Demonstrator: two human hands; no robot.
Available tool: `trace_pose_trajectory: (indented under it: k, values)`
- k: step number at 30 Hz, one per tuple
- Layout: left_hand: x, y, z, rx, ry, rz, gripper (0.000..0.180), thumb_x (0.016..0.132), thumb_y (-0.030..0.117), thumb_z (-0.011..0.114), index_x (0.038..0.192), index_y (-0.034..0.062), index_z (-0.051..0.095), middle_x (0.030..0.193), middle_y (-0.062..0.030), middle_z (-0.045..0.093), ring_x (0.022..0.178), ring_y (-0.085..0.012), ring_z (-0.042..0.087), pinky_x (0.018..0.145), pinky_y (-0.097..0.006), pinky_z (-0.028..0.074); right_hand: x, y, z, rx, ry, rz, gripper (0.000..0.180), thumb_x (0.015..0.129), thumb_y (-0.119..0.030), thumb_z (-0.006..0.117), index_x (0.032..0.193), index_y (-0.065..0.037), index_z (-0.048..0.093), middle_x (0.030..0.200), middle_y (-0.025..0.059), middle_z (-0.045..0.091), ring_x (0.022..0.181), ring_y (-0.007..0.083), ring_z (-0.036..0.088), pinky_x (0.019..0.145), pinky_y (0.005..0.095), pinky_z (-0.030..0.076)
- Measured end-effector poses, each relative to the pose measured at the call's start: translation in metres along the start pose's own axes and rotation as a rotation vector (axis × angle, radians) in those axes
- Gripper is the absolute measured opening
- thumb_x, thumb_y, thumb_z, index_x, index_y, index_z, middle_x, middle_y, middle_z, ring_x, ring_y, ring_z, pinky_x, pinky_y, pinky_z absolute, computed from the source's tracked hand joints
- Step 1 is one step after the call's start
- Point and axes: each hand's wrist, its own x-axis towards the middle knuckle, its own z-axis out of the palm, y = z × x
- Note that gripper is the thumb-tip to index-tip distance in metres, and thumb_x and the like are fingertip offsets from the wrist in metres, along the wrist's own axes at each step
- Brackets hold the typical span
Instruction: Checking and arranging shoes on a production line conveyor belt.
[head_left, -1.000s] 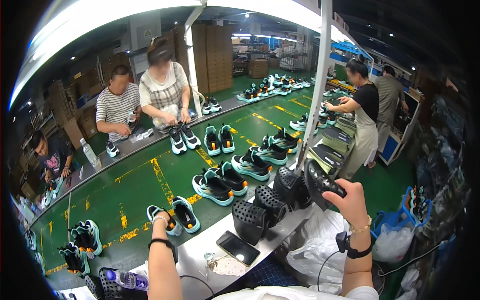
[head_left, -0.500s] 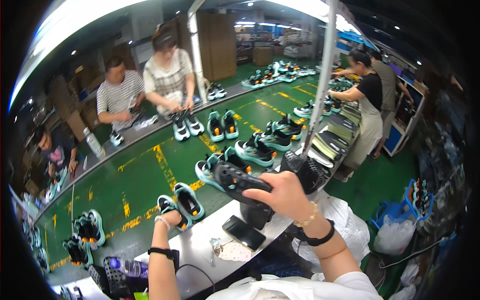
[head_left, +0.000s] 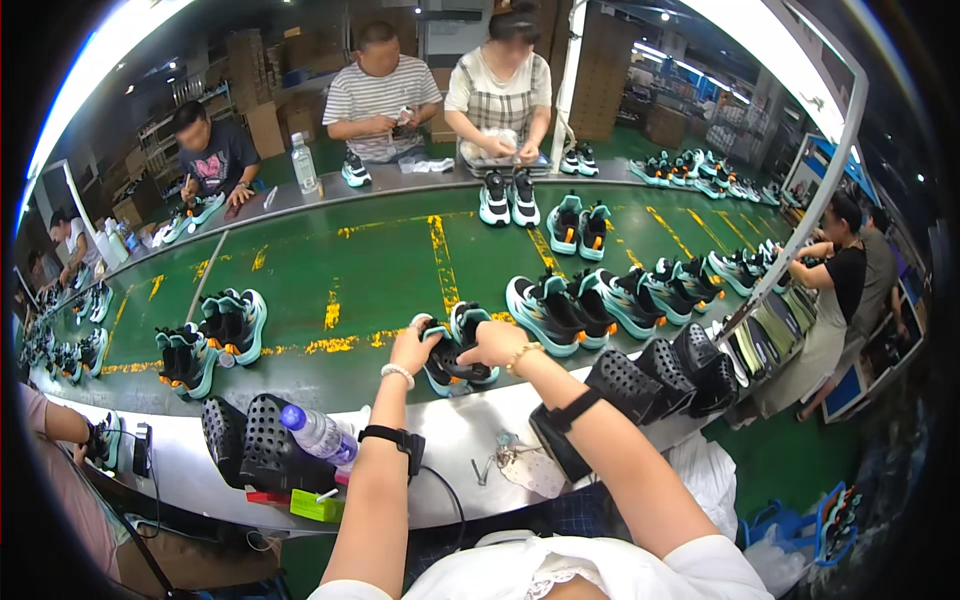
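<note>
A pair of black and mint-green sneakers stands at the near edge of the green conveyor belt (head_left: 380, 270), toes away from me. My left hand (head_left: 407, 350), with a beaded bracelet, closes on the collar of the left sneaker (head_left: 437, 380). Bent over the right sneaker (head_left: 468, 318) is my right hand (head_left: 497, 346), its thumb pointing left across the opening. Some of its fingers are hidden at the shoe. Black perforated shoe-shaped pieces (head_left: 665, 378) rest right of my right forearm, on the metal ledge (head_left: 445, 435).
More sneakers (head_left: 545, 315) line the belt to the right, and others (head_left: 235, 325) to the left. A purple-capped bottle (head_left: 318, 435) lies by black perforated pieces (head_left: 270, 440) on the ledge. Co-workers (head_left: 497, 95) work across the belt. One person's arm (head_left: 62, 425) is at the left.
My view has turned right to left across the belt. My right hand has let go of a black perforated piece and moved to the right sneaker. My left hand stays at the left sneaker.
</note>
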Motion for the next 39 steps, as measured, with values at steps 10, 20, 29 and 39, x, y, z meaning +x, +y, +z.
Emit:
trace_pose_trajectory:
  k: [10,20,29,39]
  values:
    - [0.007,-0.024,0.021,-0.008,0.263,-0.121,0.053,0.082,0.047,0.062,0.088,-0.0050,0.068,0.082,-0.0279,0.065,0.081,-0.0409,0.064,0.073,-0.045,0.049,0.082,-0.044,0.101,-0.115,0.434,0.083,0.027,0.088,-0.018,0.048,0.079,-0.011,0.073,0.083,0.0102,0.071,0.077,0.0243,0.070,0.064,0.0350,0.056]
    - [-0.018,-0.013,0.031,-0.089,0.344,-0.179,0.055,0.089,0.043,0.059,0.072,-0.0096,0.061,0.058,-0.0194,0.056,0.055,-0.0183,0.047,0.054,-0.040,0.040,0.097,-0.028,0.115,-0.080,0.346,-0.108,0.025,0.087,-0.023,0.050,0.082,-0.011,0.071,0.084,0.0107,0.071,0.077,0.0237,0.070,0.061,0.0376,0.055]
    - [0.020,-0.051,0.032,-0.240,0.010,-0.147,0.047,0.084,0.031,0.071,0.104,-0.0092,0.057,0.090,-0.0153,0.065,0.074,-0.0181,0.058,0.065,-0.036,0.049,0.002,-0.011,0.079,0.175,0.432,-0.268,0.028,0.081,-0.029,0.056,0.081,-0.003,0.067,0.073,0.0167,0.067,0.073,0.0303,0.068,0.060,0.0403,0.052]
    - [-0.012,0.041,0.030,0.063,-0.271,0.111,0.053,0.075,0.033,0.076,0.111,-0.0030,0.061,0.107,-0.0194,0.064,0.099,-0.0310,0.060,0.088,-0.040,0.047,-0.267,0.164,-0.060,0.321,1.088,0.029,0.027,0.083,-0.028,0.060,0.091,-0.003,0.057,0.064,0.0182,0.058,0.067,0.0372,0.060,0.062,0.0435,0.048]
